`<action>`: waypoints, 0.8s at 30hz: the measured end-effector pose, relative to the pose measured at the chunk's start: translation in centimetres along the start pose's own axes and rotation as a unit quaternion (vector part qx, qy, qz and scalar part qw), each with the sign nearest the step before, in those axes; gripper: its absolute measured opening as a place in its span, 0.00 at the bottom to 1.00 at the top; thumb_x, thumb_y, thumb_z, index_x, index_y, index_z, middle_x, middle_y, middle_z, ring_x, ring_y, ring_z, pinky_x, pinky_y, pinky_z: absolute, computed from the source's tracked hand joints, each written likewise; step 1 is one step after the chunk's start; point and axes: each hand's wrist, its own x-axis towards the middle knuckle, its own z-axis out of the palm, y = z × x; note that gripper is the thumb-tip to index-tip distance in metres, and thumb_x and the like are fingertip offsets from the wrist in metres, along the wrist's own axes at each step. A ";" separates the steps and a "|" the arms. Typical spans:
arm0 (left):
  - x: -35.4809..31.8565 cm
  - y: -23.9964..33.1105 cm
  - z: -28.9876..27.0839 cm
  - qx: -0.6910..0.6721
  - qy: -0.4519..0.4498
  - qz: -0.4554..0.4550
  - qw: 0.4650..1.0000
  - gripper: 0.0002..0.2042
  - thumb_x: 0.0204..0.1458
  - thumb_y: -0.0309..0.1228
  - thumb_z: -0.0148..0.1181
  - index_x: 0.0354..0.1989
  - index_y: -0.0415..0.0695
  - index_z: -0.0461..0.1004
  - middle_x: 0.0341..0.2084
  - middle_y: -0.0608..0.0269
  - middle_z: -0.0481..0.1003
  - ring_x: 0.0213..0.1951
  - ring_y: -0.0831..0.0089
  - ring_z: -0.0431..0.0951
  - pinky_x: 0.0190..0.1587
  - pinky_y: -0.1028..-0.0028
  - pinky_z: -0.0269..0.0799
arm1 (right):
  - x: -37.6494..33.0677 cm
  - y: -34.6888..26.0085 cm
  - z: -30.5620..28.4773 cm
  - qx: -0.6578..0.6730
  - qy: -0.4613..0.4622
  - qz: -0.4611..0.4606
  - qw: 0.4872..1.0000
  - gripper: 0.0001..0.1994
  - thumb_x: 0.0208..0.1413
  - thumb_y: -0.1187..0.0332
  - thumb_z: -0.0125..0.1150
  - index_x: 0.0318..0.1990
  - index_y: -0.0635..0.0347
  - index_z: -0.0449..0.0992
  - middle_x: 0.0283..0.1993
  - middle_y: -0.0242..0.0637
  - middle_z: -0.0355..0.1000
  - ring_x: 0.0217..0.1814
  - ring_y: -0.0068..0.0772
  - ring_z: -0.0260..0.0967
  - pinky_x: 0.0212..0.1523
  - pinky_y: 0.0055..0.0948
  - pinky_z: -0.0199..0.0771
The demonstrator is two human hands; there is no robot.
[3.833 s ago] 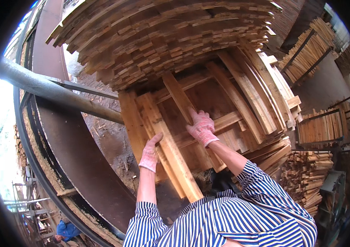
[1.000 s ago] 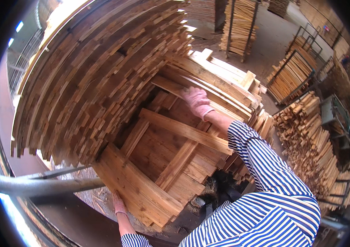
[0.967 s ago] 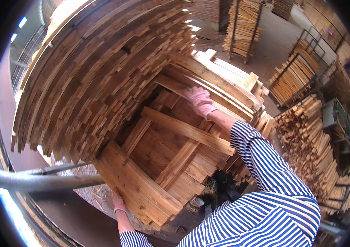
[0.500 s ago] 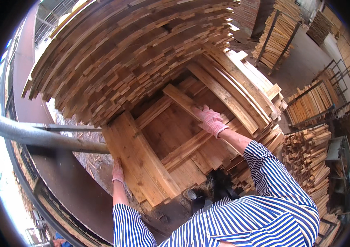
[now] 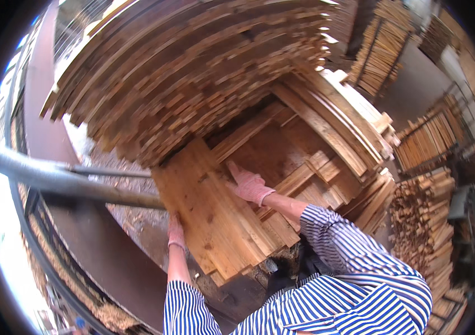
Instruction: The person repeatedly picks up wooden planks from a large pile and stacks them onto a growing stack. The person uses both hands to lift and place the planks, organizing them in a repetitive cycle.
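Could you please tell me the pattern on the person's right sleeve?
The right sleeve has blue and white stripes, best seen in the head view.

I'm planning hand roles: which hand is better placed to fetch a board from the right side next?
Likely the right hand: it is nearer the right boards. The left hand is farther away, at the outer edge of the left boards.

Planks (image 5: 206, 212) lie between my left fingers (image 5: 174, 222) and right fingers (image 5: 237, 172); a board stack (image 5: 192, 84) rises beyond them, a pipe (image 5: 89, 185) to their left, a slat pile (image 5: 421, 220) far right.
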 end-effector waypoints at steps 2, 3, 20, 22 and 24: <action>-2.4 0.4 -3.0 0.008 -0.006 0.003 1.000 0.31 0.71 0.51 0.44 0.75 0.44 0.57 0.68 0.58 0.67 0.63 0.62 0.71 0.65 0.62 0.70 | 0.2 2.0 -3.1 -0.112 0.100 0.000 0.989 0.42 0.63 0.48 0.51 0.79 0.56 0.44 0.74 0.59 0.57 0.74 0.60 0.59 0.70 0.54 0.61; -0.1 0.7 -1.6 0.025 -0.013 0.023 0.999 0.31 0.71 0.51 0.44 0.75 0.43 0.58 0.69 0.55 0.65 0.66 0.62 0.68 0.68 0.65 0.65 | 1.9 9.1 -4.9 -0.281 0.315 0.030 0.906 0.40 0.60 0.51 0.54 0.77 0.57 0.50 0.72 0.58 0.60 0.72 0.59 0.60 0.69 0.59 0.59; 1.1 -1.3 -7.3 0.226 0.038 0.098 0.968 0.34 0.70 0.53 0.43 0.75 0.40 0.55 0.69 0.48 0.63 0.67 0.56 0.67 0.69 0.63 0.62 | -3.7 13.9 -15.4 0.004 0.173 0.144 0.974 0.39 0.57 0.63 0.66 0.75 0.28 0.56 0.67 0.50 0.62 0.64 0.62 0.69 0.59 0.56 0.75; 1.3 -0.6 -1.1 0.065 0.040 -0.002 0.997 0.33 0.71 0.51 0.43 0.74 0.39 0.56 0.69 0.48 0.64 0.67 0.57 0.67 0.69 0.63 0.62 | -5.2 16.2 -15.9 -0.013 0.196 0.193 0.961 0.40 0.56 0.61 0.68 0.75 0.28 0.56 0.68 0.49 0.62 0.65 0.60 0.69 0.61 0.55 0.74; 0.7 -0.7 -1.2 0.053 0.035 0.002 0.998 0.33 0.70 0.52 0.47 0.73 0.39 0.59 0.66 0.52 0.67 0.64 0.60 0.70 0.66 0.63 0.67 | -6.2 15.9 -15.1 -0.045 0.178 0.221 0.958 0.40 0.56 0.61 0.68 0.75 0.28 0.56 0.67 0.49 0.63 0.66 0.59 0.68 0.61 0.54 0.74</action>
